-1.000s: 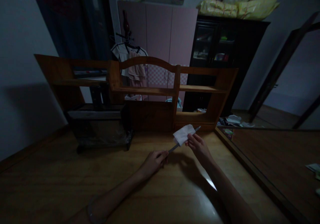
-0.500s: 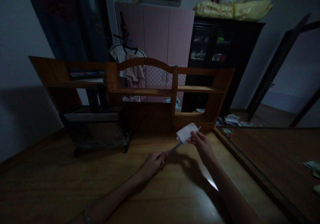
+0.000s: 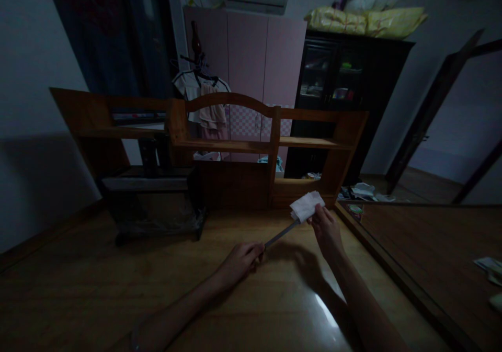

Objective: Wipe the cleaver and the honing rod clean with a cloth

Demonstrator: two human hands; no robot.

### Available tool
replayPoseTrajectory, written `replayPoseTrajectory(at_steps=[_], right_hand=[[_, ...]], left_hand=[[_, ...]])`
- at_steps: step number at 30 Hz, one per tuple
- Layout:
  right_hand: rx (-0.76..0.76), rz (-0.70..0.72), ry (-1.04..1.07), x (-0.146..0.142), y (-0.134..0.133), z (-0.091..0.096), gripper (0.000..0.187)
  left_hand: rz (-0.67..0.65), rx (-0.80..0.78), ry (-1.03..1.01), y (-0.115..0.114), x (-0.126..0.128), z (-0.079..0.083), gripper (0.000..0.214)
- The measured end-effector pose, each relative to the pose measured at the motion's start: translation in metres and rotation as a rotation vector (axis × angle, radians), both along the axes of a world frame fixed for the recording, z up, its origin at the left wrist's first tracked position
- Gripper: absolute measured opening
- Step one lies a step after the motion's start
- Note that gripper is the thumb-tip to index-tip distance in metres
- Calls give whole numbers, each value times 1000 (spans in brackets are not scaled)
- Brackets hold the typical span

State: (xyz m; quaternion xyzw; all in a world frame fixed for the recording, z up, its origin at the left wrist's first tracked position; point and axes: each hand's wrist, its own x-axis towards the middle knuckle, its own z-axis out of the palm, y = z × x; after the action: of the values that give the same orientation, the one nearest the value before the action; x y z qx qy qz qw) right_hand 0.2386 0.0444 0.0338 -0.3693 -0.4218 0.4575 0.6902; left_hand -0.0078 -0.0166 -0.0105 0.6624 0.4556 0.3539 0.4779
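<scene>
My left hand [image 3: 240, 258] is closed around the handle end of a thin metal blade [image 3: 281, 234] that points up and to the right over the wooden desk [image 3: 157, 284]. At the blade's far end my right hand [image 3: 326, 225] pinches a folded white tissue [image 3: 306, 205] around the tip. Both hands hover just above the desk surface, in front of the wooden shelf unit [image 3: 274, 148].
A dark box-like frame [image 3: 152, 200] with plastic wrap stands at the desk's back left. Behind the shelf unit are a pink wardrobe [image 3: 251, 64], hanging clothes [image 3: 206, 106] and a black cabinet [image 3: 345, 85]. The desk's right edge [image 3: 376, 247] drops to the floor, where papers [image 3: 364, 190] lie.
My right hand has slid the tissue along the blade, from its middle up to the tip. More of the bare blade now shows. My left hand has stayed put.
</scene>
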Motion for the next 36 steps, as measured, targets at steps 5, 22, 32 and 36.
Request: replayPoseTrajectory(at_steps=[5, 22, 32, 36], right_hand=[[23, -21, 11, -1, 0, 1, 34], [-23, 313, -17, -17, 10, -24, 26], [24, 183, -47, -13, 8, -20, 26], [37, 38, -27, 1, 11, -15, 25]], left_hand=[[5, 31, 9, 0, -1, 1, 51], [244, 344, 339, -7, -5, 15, 35], [367, 377, 435, -3, -2, 6, 33], [365, 395, 445, -5, -2, 8, 29]])
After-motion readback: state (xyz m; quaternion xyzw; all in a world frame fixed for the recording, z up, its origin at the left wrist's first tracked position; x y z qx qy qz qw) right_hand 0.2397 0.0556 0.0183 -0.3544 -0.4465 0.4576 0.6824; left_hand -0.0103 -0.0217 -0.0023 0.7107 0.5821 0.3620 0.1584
